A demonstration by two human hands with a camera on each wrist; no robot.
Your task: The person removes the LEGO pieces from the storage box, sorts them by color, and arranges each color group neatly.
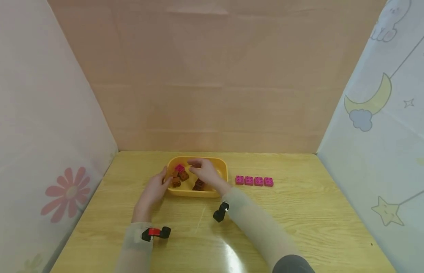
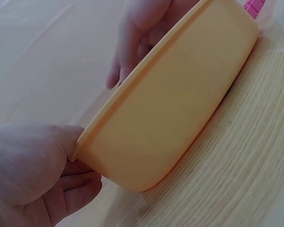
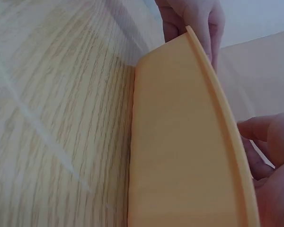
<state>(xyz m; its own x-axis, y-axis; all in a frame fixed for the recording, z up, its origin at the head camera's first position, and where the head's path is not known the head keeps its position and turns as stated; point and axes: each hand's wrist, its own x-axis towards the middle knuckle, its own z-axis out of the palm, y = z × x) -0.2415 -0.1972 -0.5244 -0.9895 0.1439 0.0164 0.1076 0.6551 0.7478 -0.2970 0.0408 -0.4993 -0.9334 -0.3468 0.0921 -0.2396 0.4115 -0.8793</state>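
Stretching left-to-right: yellow tray (image 1: pixel 193 193)

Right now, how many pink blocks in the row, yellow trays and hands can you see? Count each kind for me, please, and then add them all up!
Pink blocks in the row: 4
Yellow tray: 1
Left hand and right hand: 2
Total: 7
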